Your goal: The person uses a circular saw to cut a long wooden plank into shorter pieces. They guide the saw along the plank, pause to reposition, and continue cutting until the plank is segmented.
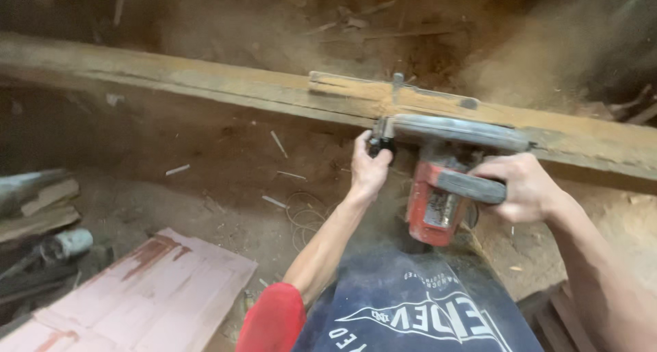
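At frame centre, the left hand (369,167) and right hand (523,188) clench the heavy-looking red electric planer's (438,188) 2 handles atop the long rigid wooden beam (205,82).

Open dirt floor (226,167) left of the hands; beam (205,82) blocks ahead.

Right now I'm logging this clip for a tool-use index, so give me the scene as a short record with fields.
Setting: dirt ground strewn with sawdust
Workpiece: long wooden beam lying across the view
Tool: red power saw set against the beam's edge
Left hand: grips the saw's front knob
Right hand: wrapped round the saw's rear handle
Nearby: reddish board at lower left
Air: sawdust cloud at upper right
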